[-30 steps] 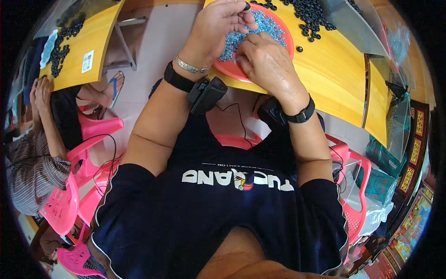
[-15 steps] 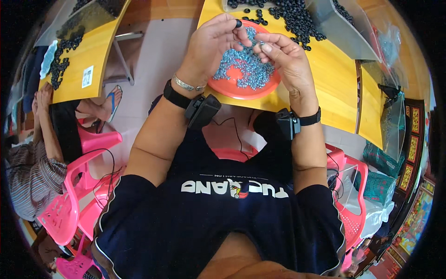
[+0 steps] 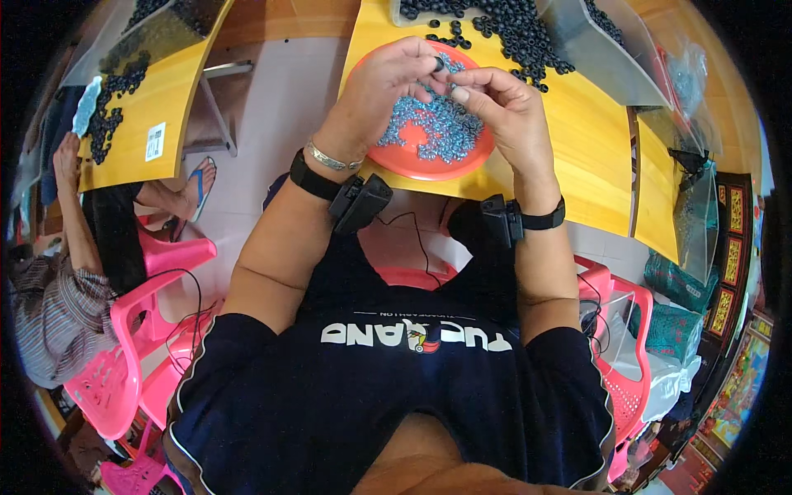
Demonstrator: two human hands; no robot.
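Above a red round plate [image 3: 412, 162], my left hand [image 3: 386, 82] is closed, with a black ring-shaped piece [image 3: 438, 63] between its thumb and fingertips. Close beside it, my right hand [image 3: 505, 103] pinches with thumb and forefinger. A small shiny piece shows at those fingertips, largely hidden by them. The fingertips of both hands nearly meet; whether the two pieces touch is unclear. Many small shiny blue-grey pieces [image 3: 450, 136] lie loose on the plate below, with a bare red patch among them.
The plate stands on a yellow table [image 3: 569, 140]. Loose black ring-shaped pieces [image 3: 520, 37] spill from a clear bin [image 3: 594, 62] at the far right. Leftward, another person's hand [image 3: 66, 157] rests at a second yellow table [image 3: 132, 161] holding black pieces. Pink chairs [image 3: 124, 363] stand at the left.
My right hand has moved left and my left hand slightly right and down, bringing their fingertips closer together. At the left, the other person's hand has risen toward the table edge.
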